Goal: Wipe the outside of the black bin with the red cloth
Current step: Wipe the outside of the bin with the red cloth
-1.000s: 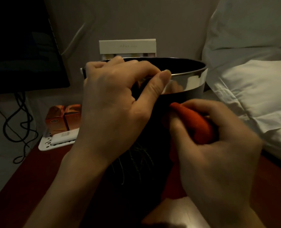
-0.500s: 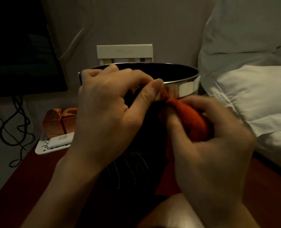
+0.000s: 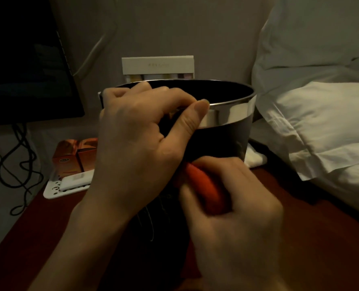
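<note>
The black bin [image 3: 220, 141] with a shiny silver rim band stands on a dark red table, centre of view. My left hand [image 3: 140, 148] grips the near rim, fingers curled over the edge and thumb laid along the silver band. My right hand [image 3: 233, 208] holds the bunched red cloth [image 3: 203, 187] and presses it against the bin's near outer wall, well below the rim. The lower part of the bin is hidden behind both hands.
A dark monitor [image 3: 27, 64] with hanging cables stands at the left. A white tray [image 3: 54, 187] with orange boxes [image 3: 75, 154] sits left of the bin. White pillows [image 3: 317, 122] lie to the right. A pale card box [image 3: 157, 66] stands behind the bin.
My right hand with the red cloth has slid down the bin's wall from just under the silver band to lower on the side. My left hand has kept its hold on the rim.
</note>
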A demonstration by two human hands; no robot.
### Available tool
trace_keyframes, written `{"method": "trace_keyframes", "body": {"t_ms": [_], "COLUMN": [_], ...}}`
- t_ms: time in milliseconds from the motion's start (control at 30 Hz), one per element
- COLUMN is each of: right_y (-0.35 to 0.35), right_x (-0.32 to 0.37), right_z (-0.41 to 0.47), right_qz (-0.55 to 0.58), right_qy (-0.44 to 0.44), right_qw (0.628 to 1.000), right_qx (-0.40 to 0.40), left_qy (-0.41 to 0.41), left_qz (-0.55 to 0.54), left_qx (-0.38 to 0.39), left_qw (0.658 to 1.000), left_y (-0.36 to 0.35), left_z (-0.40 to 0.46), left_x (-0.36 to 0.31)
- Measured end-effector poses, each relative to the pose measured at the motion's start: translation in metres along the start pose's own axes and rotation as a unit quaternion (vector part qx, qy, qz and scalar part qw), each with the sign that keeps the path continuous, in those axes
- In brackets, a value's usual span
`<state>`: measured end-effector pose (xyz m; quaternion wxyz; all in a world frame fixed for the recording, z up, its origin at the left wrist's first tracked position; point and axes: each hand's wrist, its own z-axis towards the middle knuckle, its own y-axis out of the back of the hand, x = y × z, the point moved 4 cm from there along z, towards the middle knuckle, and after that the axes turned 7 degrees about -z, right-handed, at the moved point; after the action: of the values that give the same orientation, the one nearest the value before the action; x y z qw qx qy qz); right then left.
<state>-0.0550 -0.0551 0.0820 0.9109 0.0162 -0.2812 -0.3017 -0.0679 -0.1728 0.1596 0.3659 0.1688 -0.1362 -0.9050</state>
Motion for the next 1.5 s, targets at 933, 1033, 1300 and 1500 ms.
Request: {"method": "trace_keyframes", "body": {"t_ms": [933,1033,1300,1500], "right_y": [0.039,0.040,0.032,0.015], "right_x": [-0.021,-0.025,-0.024,-0.018], "right_z": [-0.014,-0.018,0.011,0.016], "right_qz": [0.059,0.050,0.056,0.061], "right_qy": [-0.145,-0.152,-0.112,-0.073], "right_qw": [0.985,0.985,0.990,0.994], "right_qx": [-0.067,-0.070,-0.060,-0.044], "left_qy": [0.047,-0.004,-0.026,-0.022], "left_qz": [-0.017,0.049,0.025,0.034], "left_qx": [-0.067,-0.046,0.001,-0.010], "left_qw": [0.997,0.998,0.999,0.999], "left_y": [0.009,-0.008,-0.004,-0.004], "left_z": [-0.004,-0.003,-0.001,0.000], "left_x": [0.024,-0.009,-0.007,-0.004]}}
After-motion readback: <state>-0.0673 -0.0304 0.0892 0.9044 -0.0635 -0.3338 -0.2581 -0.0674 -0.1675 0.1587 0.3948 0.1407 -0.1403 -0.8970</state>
